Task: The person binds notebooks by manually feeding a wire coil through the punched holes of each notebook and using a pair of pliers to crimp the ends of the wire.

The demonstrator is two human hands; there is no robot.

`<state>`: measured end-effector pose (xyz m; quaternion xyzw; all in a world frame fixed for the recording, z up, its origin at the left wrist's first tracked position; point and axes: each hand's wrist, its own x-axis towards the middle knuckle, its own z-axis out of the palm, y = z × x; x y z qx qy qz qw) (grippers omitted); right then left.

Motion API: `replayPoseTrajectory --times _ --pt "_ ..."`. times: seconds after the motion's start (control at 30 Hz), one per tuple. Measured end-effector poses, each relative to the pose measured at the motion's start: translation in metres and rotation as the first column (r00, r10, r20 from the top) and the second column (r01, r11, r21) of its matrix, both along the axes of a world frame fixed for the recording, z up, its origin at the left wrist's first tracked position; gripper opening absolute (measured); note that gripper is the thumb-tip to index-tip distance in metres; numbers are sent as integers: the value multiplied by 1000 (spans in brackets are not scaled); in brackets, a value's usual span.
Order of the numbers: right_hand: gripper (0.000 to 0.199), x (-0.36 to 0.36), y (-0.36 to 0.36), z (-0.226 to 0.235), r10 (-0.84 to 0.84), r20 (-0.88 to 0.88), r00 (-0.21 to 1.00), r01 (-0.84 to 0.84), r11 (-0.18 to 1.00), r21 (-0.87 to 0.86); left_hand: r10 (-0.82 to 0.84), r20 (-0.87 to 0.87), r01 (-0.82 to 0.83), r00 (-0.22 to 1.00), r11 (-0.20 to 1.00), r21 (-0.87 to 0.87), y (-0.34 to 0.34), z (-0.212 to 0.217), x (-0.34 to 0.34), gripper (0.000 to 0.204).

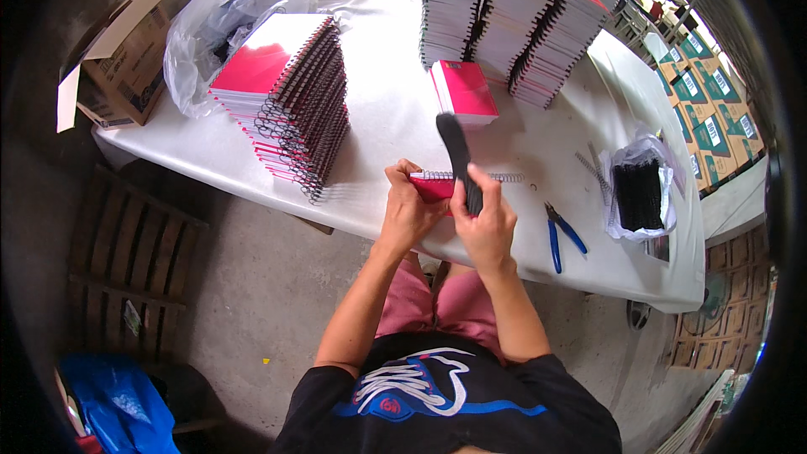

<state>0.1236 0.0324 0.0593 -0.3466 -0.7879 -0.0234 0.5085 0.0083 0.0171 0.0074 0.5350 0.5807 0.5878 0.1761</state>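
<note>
At the table's near edge, my left hand [405, 210] grips a red-covered notebook [430, 188] by its left side. A thin wire coil [510, 177] runs along the notebook's far edge and sticks out past its right end. My right hand [489, 231] is closed around a long, black, slightly curved tool [455, 145], held upright against the notebook's right part; its exact kind I cannot make out. Blue-handled cutting pliers [555, 231] lie to the right of my right hand. Beyond my hands sits a small stack of red-covered sheets [471, 92].
A tall stack of coil-bound red notebooks [256, 67] stands at the left; more stacks [458, 4] rise at the back. A white bag of black coils [637, 193] is at the right. A clear plastic bag [189, 59] and cardboard box [126, 59] occupy the far left.
</note>
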Motion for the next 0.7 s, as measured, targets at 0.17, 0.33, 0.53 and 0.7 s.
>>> replayPoseTrajectory --times 0.17,0.33,0.53,0.7 --pt "33 18 -35 -26 86 79 993 -68 974 -216 12 -28 -10 1000 996 90 4 -3 -3 65" --pt "39 49 -56 9 124 -384 915 -368 648 -667 -174 201 176 964 984 6 -5 -3 -19 46" --pt "33 87 4 64 328 -418 847 -508 732 -454 -531 613 559 586 812 169 -12 0 -35 20" --pt "28 62 52 30 408 -562 720 -683 275 -677 -529 691 546 493 806 228 -9 3 -30 20"
